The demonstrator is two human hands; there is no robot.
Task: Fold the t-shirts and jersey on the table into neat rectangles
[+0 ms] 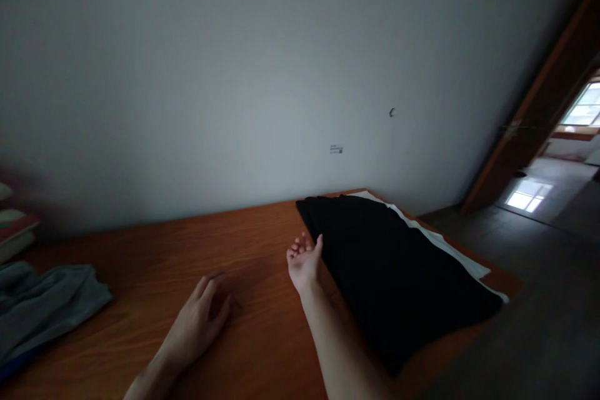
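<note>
My left hand [197,322] rests palm down on the brown wooden table [262,244], fingers loosely spread, holding nothing. My right hand [304,259] is raised just above the table, palm turned up and fingers slightly curled but apart. It is right at the left edge of a folded black garment [398,269], which lies on the table's right end. A white garment [450,250] shows beneath the black one along its far and right edges.
A grey-green crumpled cloth [42,309] lies at the table's left end, with folded bedding [14,225] behind it. A plain wall runs behind the table. An open wooden door [529,119] and dark floor are at the right.
</note>
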